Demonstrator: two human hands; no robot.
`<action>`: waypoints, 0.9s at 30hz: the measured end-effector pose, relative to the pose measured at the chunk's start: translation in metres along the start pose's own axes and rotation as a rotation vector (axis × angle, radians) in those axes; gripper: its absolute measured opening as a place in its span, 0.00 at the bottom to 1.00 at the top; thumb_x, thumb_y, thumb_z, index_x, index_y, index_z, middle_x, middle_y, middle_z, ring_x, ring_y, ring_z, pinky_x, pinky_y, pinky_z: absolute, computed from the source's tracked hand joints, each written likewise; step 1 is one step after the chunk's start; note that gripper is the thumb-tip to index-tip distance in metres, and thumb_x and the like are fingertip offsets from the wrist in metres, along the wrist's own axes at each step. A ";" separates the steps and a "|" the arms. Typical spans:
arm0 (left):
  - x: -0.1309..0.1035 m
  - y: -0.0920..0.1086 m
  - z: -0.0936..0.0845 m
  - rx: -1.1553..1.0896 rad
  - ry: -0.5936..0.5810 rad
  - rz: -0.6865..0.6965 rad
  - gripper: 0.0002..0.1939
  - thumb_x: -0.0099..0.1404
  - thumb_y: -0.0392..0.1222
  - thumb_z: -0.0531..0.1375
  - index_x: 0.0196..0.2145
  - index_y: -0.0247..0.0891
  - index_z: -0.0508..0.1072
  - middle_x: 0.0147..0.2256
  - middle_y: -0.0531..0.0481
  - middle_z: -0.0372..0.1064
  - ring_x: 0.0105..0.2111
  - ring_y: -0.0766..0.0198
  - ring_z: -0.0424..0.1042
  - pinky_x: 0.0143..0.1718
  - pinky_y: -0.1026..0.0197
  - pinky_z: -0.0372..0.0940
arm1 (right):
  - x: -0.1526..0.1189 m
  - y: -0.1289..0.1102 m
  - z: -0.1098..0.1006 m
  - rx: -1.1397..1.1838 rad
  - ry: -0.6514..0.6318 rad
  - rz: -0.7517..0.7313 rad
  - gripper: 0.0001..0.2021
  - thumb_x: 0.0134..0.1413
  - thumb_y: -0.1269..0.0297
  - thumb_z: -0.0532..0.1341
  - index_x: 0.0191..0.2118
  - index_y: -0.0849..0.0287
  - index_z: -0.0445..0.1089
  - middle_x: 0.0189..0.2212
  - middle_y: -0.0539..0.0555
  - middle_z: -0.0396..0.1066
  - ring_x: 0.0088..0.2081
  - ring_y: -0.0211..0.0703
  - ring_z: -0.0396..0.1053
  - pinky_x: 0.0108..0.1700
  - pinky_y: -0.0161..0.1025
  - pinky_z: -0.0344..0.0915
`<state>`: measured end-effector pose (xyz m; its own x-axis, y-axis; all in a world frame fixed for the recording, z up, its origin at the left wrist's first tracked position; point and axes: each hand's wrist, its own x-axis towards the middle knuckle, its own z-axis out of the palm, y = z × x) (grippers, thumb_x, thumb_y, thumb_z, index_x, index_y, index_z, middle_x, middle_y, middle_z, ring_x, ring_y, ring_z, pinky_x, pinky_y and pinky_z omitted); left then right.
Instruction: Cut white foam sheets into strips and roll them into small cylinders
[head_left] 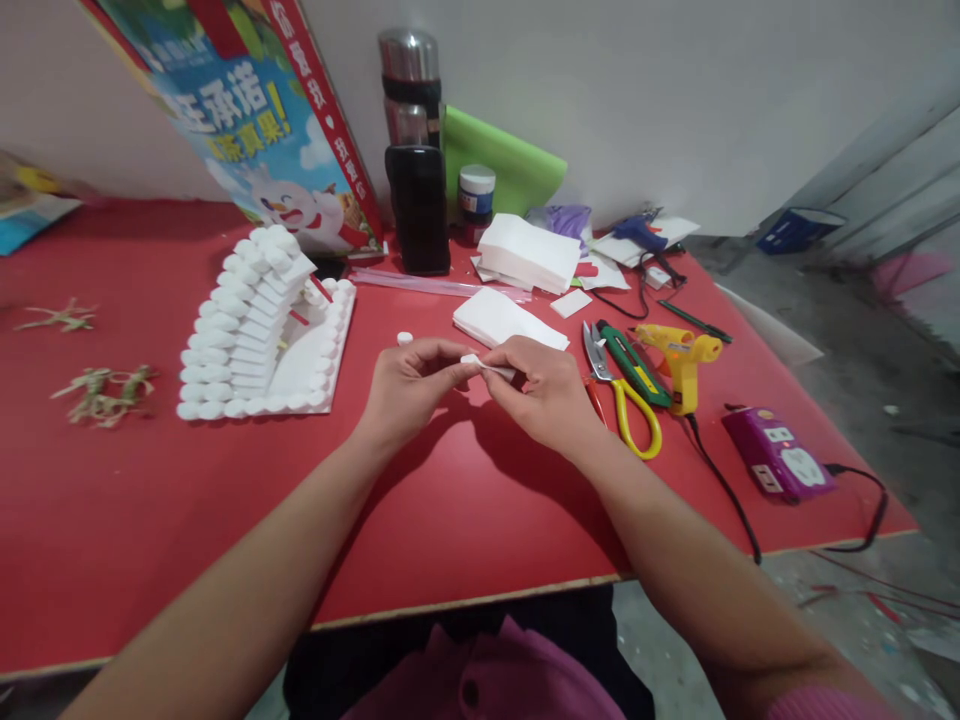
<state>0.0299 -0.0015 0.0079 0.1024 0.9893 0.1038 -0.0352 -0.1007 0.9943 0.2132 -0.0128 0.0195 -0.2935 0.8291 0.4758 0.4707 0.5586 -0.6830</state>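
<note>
My left hand [412, 385] and my right hand [541, 388] meet over the red table, fingertips pinching a small strip of white paper [471, 360] between them. Part of the strip is hidden behind my right fingers. A small white roll [405, 339] lies just beyond my left hand. Behind my hands is a stack of white paper pieces [506, 318]. To the left stands a white model [262, 335] with steps and rows of rounded white pieces along its edges. Scissors with yellow handles [636, 415] lie right of my right hand.
A green utility knife [634, 362], a yellow glue gun [679, 355] and a purple power box [778, 452] with cables are on the right. A phone [418, 210], a steel flask [409, 65] and more paper [529, 250] stand at the back. Straw figures [103, 392] lie left.
</note>
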 end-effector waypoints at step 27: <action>-0.001 -0.001 0.001 -0.085 -0.073 0.014 0.11 0.50 0.42 0.78 0.30 0.38 0.83 0.27 0.51 0.78 0.24 0.64 0.76 0.28 0.62 0.72 | 0.003 0.005 -0.006 0.158 -0.052 0.035 0.07 0.63 0.66 0.63 0.34 0.58 0.77 0.30 0.51 0.76 0.31 0.39 0.69 0.35 0.38 0.63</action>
<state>0.0309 -0.0022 0.0065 0.1729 0.9773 0.1225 -0.1210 -0.1023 0.9874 0.2194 -0.0076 0.0211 -0.3236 0.8457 0.4243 0.3454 0.5230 -0.7792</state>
